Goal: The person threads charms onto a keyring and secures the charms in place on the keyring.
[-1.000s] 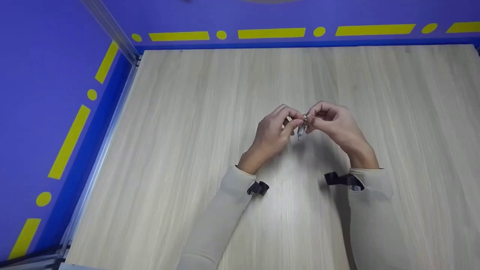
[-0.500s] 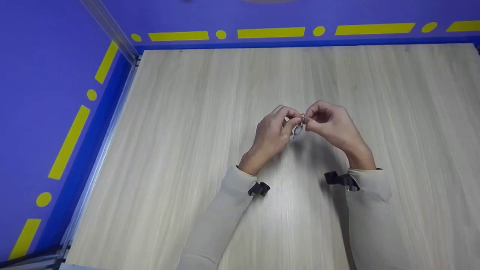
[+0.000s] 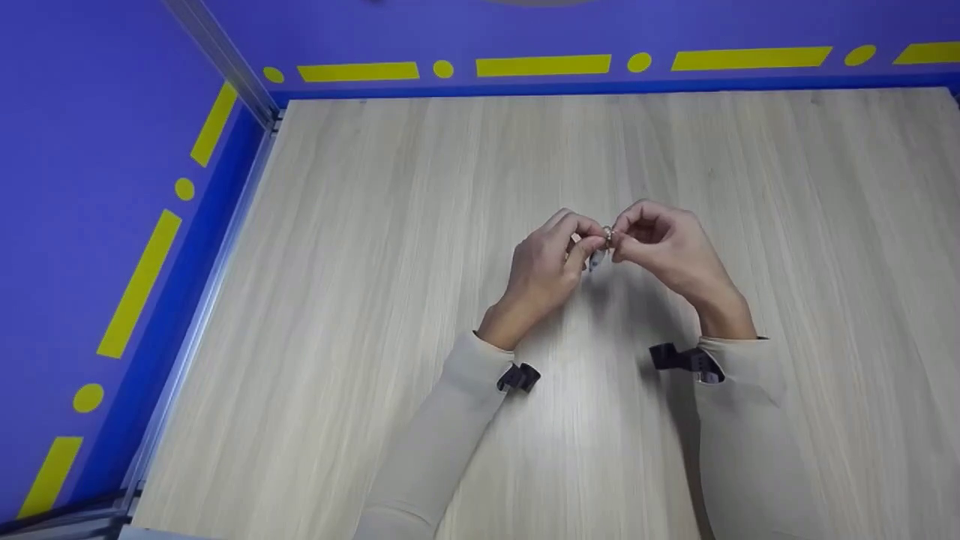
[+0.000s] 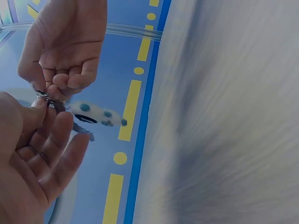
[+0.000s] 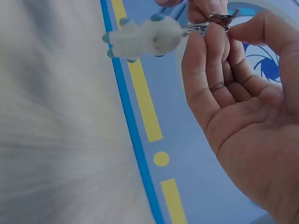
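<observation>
A keychain hangs between the two hands over the table. Its white charm (image 5: 161,37) with teal spots is a small figure, joined to metal rings and a clasp (image 5: 220,19). In the head view my left hand (image 3: 546,251) pinches the metal part between thumb and index finger. From the other side my right hand (image 3: 675,244) pinches the same metal part with thumb and fingertips. The left wrist view shows the charm (image 4: 96,113) dangling past the left fingers, along with a dark strip (image 4: 83,128) beside it. Fingers partly hide the metal parts.
Underneath is a wood-grain table (image 3: 375,225). A blue wall (image 3: 97,150) with yellow marks stands on the left, and another blue wall (image 3: 525,30) runs along the back. Black straps with small devices sit on both wrists, over beige sleeves (image 3: 442,435).
The charm has swung and turned a little below the fingers. My right hand shifted slightly left, then back right. Both hands keep their pinch on the metal part.
</observation>
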`<state>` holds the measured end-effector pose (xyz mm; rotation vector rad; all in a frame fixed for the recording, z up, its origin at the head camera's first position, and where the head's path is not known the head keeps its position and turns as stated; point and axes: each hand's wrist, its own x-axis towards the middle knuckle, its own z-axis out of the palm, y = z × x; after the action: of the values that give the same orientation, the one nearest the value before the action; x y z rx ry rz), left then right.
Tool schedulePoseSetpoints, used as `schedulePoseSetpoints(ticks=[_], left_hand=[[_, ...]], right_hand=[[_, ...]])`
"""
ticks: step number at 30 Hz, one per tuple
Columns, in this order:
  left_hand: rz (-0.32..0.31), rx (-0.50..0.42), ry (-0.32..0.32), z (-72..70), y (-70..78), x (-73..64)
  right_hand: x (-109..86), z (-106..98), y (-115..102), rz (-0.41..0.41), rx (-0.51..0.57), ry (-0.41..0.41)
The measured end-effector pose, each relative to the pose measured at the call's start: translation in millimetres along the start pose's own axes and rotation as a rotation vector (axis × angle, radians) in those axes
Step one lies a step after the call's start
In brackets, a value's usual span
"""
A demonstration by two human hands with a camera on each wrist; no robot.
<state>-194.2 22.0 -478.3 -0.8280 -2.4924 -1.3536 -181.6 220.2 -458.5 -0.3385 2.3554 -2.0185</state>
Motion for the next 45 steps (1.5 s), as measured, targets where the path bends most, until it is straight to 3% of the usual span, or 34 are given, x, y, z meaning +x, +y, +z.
schedulePoseSetpoints(ticks=[5, 8, 11, 15, 18, 20, 32, 36, 39, 45], left_hand=[[-0.105, 0.042, -0.033, -1.8, 3.8, 0.5], [-0.124, 0.037, -0.037, -2.0, 3.4, 0.9], [-0.077, -0.014, -0.016, -2.0, 1.8, 1.6], [0.043, -0.107, 0.014, -1.4, -1.0, 2.1], [0.1, -0.117, 0.036, -0.7, -2.4, 2.0], [0.107, -0.092, 0.047, 0.0, -2.9, 1.6], [-0.052, 0.077, 0.03, -0.6, 3.3, 0.3], [-0.082, 0.095, 0.025, -0.6, 5.3, 0.3], [-0.04, 0.048, 0.048, -0.1, 4.0, 0.7], [0.137, -0.092, 0.095, 0.0, -2.2, 1.9]], right_hand=[[0.0, 4, -3, -0.05, -0.171, -0.003], [1.2, 5, -1, -0.039, -0.202, 0.0], [1.7, 3, 1, 0.01, -0.128, 0.009], [1.4, 1, 2, 0.059, 0.075, 0.014], [1.3, 0, 1, 0.058, 0.171, 0.004], [1.2, 1, 1, 0.051, 0.172, -0.001], [0.0, 9, -5, -0.115, -0.23, 0.049], [0.3, 11, -6, -0.124, -0.302, 0.065], [0.9, 10, -4, -0.079, -0.23, 0.067], [1.4, 6, -2, 0.006, 0.129, 0.06]])
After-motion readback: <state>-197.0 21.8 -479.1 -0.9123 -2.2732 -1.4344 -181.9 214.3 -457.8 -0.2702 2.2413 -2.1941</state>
